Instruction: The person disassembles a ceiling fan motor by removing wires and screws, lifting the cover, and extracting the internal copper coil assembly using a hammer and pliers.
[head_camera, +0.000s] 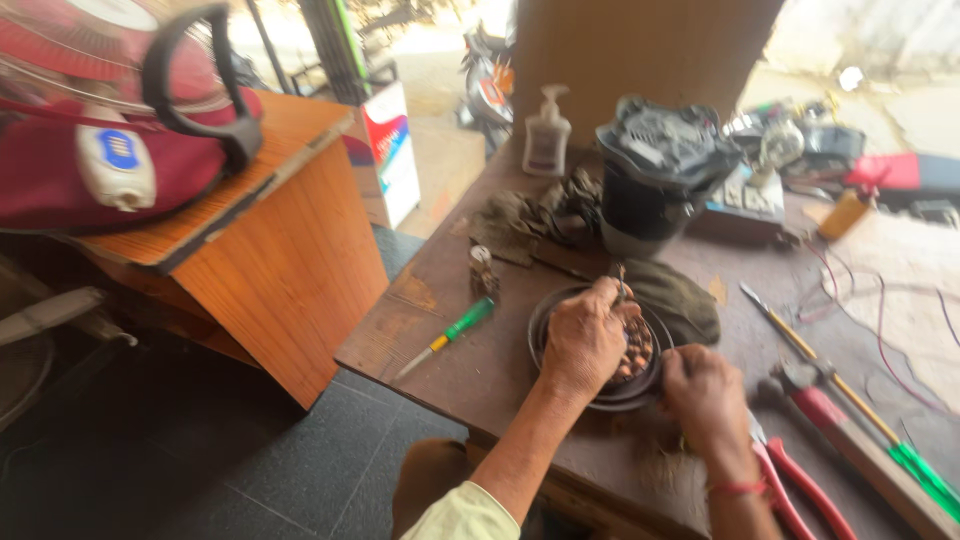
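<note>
On a worn brown desk (440, 330) in an open-fronted workshop, the left hand (583, 340) is pressing down on a round motor winding (640, 350), fingers curled around a thin tool, while the right hand (705, 395), just beside the winding, is gripping its near edge; steadying it firmly seems wise.

Left hand (585, 340) hides round dark part (545, 318) centre; red-handled pliers (800, 490) cut off (bottom edge)

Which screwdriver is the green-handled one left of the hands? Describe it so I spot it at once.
Start at the brown workbench and find the round dark motor part under the left hand. Just left of it lies the small screwdriver, pointing at the bench's near-left edge. Its short bright-green handle sets it apart from the long screwdriver on the right.
</note>
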